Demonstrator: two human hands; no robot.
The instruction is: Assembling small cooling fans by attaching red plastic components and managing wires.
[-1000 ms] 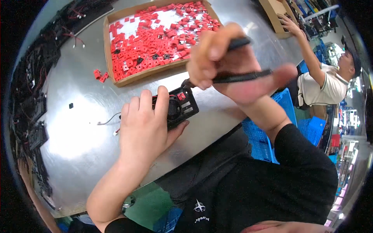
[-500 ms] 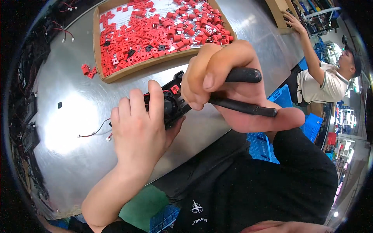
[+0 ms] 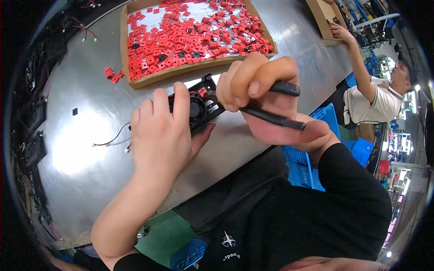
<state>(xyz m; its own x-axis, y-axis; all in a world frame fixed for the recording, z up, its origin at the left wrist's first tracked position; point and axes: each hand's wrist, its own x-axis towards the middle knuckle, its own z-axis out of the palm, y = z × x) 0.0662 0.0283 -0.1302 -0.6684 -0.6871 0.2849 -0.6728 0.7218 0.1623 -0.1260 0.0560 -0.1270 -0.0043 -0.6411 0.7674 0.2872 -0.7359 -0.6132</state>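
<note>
My left hand is closed over a black plastic housing with a small round fan set in it, holding it above the metal table. A red and black cable trails out on the left from under that hand. My right hand grips a hand tool with two black handles, likely pliers; its jaws are hidden behind my fingers at the housing's right end. A small red part sits in the housing beside the fan, close to my right fingers.
A shallow cardboard tray full of red parts lies at the back. A few loose red parts and a small black square lie left of it. Black housings line the left edge. A co-worker reaches into a cardboard box.
My right hand and the tool have shifted slightly left, its handles tilting a little. The tray and table things appear a bit further right and up. More of the fan shows.
</note>
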